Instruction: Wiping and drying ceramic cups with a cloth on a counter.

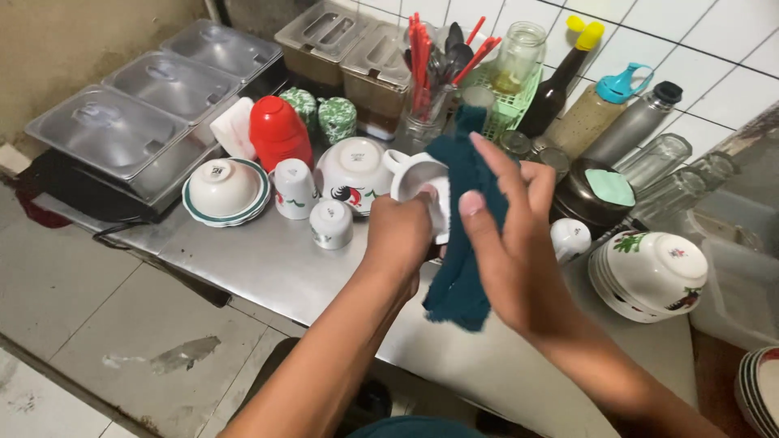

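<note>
My left hand (399,235) grips a white cup (415,177) held on its side above the steel counter (268,264). Against the cup my right hand (507,235) presses a dark teal cloth (464,243), which hangs down below both hands. Most of the cup is hidden by the cloth and my fingers. Just left of my hands stand upturned white cups (331,222) and an upturned white bowl with a rooster picture (355,172).
Steel lidded food pans (114,130) line the left back. A red bottle (278,131), a glass of red chopsticks (423,73), jars and sauce bottles (596,109) stand at the back. Stacked patterned bowls (649,272) sit to the right, drinking glasses (661,166) behind them.
</note>
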